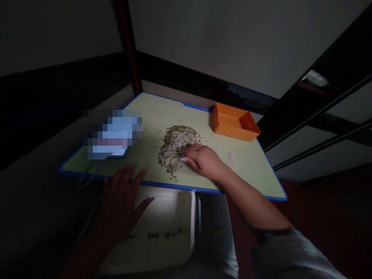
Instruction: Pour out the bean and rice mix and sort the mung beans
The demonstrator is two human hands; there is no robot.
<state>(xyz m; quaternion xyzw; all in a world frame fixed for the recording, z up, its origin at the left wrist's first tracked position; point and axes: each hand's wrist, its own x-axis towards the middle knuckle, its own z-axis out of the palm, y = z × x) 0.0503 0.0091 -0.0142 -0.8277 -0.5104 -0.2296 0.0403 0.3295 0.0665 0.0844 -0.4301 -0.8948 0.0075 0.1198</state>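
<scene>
A pile of small dark-green beans or seeds mixed with pale grains (180, 140) lies on the pale board with a blue rim (157, 106). My right hand (203, 159) reaches into the pile's near right side, fingers curled and thumb close to them. Whatever those fingers pinch is hidden. My left hand (123, 190) is spread open at the board's near left edge, holding nothing. Beneath that hand and the board's edge sits a white tray (192, 224) with a few dark bits in it.
An orange open box (235, 130) stands at the board's far right. Left of the pile is a phone-like device (118, 152), partly blurred out, with a cable (90, 175). A small patch of pale grains (231, 158) lies right of my right hand.
</scene>
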